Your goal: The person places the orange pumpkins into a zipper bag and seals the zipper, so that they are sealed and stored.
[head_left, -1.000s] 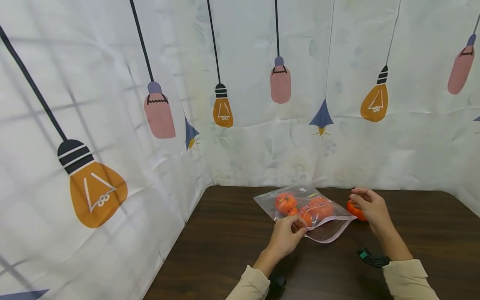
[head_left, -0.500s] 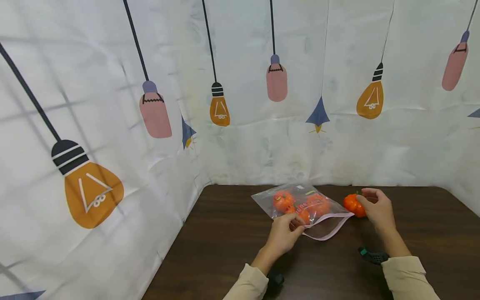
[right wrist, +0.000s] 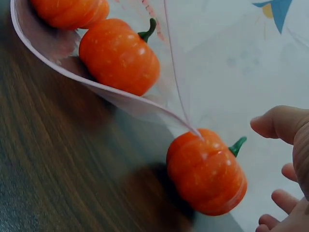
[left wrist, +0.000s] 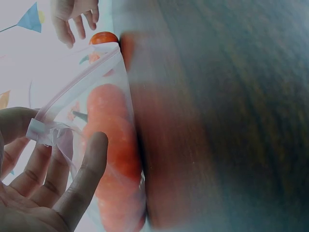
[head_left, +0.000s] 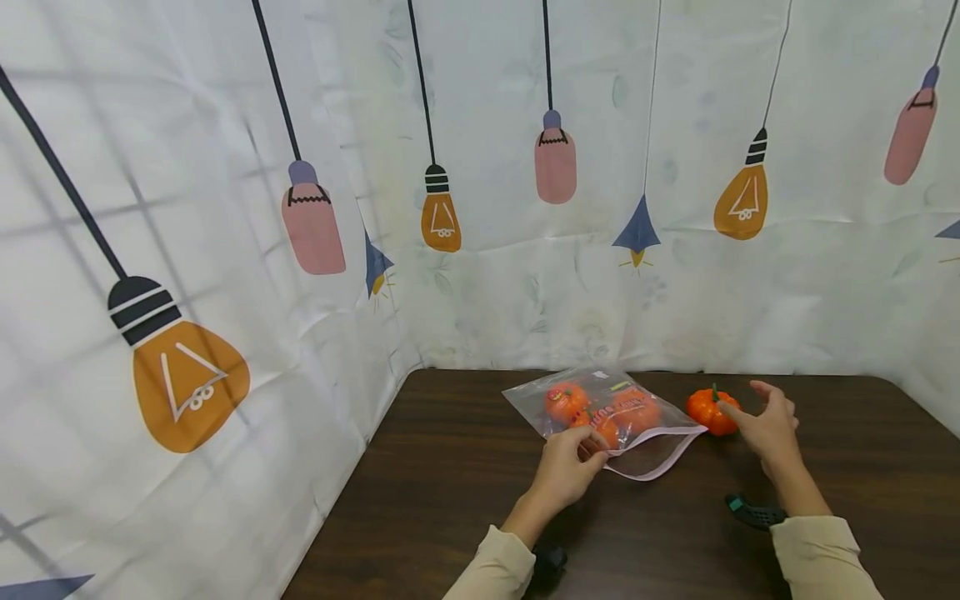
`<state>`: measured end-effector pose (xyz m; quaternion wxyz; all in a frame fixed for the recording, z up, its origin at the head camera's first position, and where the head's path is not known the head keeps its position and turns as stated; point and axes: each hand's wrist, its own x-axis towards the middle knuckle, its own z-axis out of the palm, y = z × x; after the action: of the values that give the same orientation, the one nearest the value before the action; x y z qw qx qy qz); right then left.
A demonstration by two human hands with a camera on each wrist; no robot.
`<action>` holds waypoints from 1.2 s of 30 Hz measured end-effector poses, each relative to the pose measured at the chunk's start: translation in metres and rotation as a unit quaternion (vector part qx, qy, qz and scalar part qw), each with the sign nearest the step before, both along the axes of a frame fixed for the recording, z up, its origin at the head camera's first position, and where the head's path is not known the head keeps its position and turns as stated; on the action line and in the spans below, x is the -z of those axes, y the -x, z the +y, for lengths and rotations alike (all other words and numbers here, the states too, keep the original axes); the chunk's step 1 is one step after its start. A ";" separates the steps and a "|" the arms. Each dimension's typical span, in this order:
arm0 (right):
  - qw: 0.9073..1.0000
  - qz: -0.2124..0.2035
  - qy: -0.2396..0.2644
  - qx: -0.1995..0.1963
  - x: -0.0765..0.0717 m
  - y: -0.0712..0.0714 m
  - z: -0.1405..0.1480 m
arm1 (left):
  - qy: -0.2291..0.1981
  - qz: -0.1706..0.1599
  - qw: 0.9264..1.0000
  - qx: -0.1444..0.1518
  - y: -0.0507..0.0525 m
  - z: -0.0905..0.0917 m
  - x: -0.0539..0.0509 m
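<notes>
Head view: pumpkins (head_left: 567, 402) in bag (head_left: 660, 454), 1 pumpkin (head_left: 709, 412) outside

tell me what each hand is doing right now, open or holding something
Left hand: holding the plastic bag at its mouth.
Right hand: open, holding nothing, beside the loose pumpkin.

The head camera sits up high and looks forward and down. It is the farthest back, so it sees the left hand (head_left: 566, 472), the right hand (head_left: 771, 429), much of the surface (head_left: 427, 492) and lots of the cloth (head_left: 502, 308) on the far side. The left wrist camera is low and close to the bag (head_left: 609, 398). It is tipped on its side and looks right, across to the other hand. The right wrist camera is close too, tilted, looking left and far. Both wrist views share the bag's open side and the loose pumpkin (head_left: 707, 412).
</notes>
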<state>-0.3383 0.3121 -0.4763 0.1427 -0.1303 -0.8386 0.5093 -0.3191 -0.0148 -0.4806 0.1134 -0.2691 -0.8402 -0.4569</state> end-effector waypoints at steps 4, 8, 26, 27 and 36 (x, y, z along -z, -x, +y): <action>1.000 -0.011 0.005 -0.022 0.004 0.001 0.005 | 0.003 0.002 1.000 -0.003 0.000 0.000 0.001; 0.999 -0.017 0.011 -0.042 0.008 0.002 0.009 | 0.005 0.001 1.000 0.003 0.001 0.001 0.002; 0.987 -0.050 -0.020 -0.154 0.028 0.011 0.021 | 0.005 -0.012 1.000 0.011 0.002 0.000 0.002; 0.986 -0.053 -0.024 -0.156 0.029 0.011 0.022 | 0.005 -0.013 1.000 0.011 0.002 0.000 0.002; 0.986 -0.056 -0.043 -0.154 0.033 0.015 0.021 | 0.009 -0.017 1.000 0.011 0.003 -0.001 0.004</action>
<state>-0.3531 0.3335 -0.5091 0.0212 -0.0215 -0.8763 0.4809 -0.3219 -0.0159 -0.4845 0.0917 -0.2715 -0.8432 -0.4548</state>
